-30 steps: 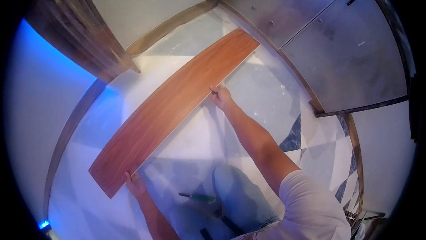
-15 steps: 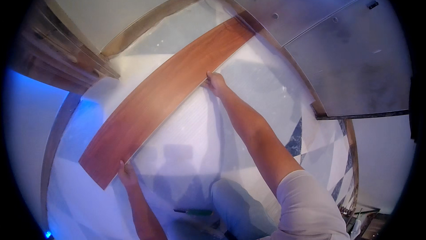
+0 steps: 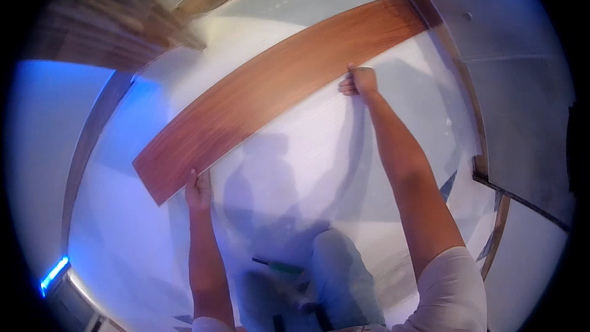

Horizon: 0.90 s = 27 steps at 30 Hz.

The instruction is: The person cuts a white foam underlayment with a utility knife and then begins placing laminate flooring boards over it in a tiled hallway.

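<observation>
A long reddish-brown wood-grain plank (image 3: 276, 80) stretches diagonally across the floor area, its far right end at the base of the grey panel. Near its left end, my left hand (image 3: 198, 191) grips the near edge, thumb on top and fingers underneath. Farther along that same edge is my right hand (image 3: 361, 80), its thumb over the plank and its other fingers curled below the edge. Whether the plank rests on the floor or is held just above it, I cannot tell.
White underlay sheet (image 3: 289, 166) covers the floor. A green-handled tool (image 3: 286, 267) lies by my knees. Wooden skirting runs along the walls, with a grey panel (image 3: 516, 105) at the right. A brown wooden post (image 3: 123, 19) juts in at the far left. Blue light (image 3: 54, 275) glows at lower left.
In the picture, the plank and both hands have shifted up and right, and the view has turned. The plank now lies at a flatter angle. Both hands keep hold of its near edge.
</observation>
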Available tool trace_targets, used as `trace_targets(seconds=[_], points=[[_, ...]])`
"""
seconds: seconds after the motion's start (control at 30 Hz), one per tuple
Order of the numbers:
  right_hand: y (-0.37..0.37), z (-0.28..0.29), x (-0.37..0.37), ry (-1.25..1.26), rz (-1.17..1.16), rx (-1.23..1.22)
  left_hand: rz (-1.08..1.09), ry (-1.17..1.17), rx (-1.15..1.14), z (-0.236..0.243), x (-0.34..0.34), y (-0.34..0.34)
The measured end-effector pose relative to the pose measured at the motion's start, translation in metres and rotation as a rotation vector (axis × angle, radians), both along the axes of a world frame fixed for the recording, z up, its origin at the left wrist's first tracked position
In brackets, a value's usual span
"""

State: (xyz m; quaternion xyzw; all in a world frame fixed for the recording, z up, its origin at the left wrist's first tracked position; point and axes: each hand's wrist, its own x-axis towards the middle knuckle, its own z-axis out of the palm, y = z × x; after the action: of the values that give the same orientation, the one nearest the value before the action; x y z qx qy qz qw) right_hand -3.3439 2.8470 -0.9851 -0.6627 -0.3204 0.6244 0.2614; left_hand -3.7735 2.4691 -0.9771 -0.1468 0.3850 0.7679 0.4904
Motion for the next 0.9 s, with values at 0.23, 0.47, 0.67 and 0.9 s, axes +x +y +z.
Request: trace_targets(seconds=[0.23, 0.47, 0.67, 0.9], points=[[-0.002, 0.018, -0.008, -0.03, 0.015, 0.047, -0.837, 0.766, -0.772, 0.05, 0.009, -0.008], [0.0, 0.011, -0.018, -0.163, 0.026, 0.027, -0.944, 1.856, -1.223, 0.032, 0.023, -0.035], [-0.014, -0.034, 0.017, -0.388, 0.366, 0.457, -0.947, 1.838, -1.169, 0.034, 0.022, -0.025], [-0.434, 0.007, -0.122, -0.5, 1.183, 0.639, -1.028, 1.743, -0.907, 0.055, -0.013, -0.107]])
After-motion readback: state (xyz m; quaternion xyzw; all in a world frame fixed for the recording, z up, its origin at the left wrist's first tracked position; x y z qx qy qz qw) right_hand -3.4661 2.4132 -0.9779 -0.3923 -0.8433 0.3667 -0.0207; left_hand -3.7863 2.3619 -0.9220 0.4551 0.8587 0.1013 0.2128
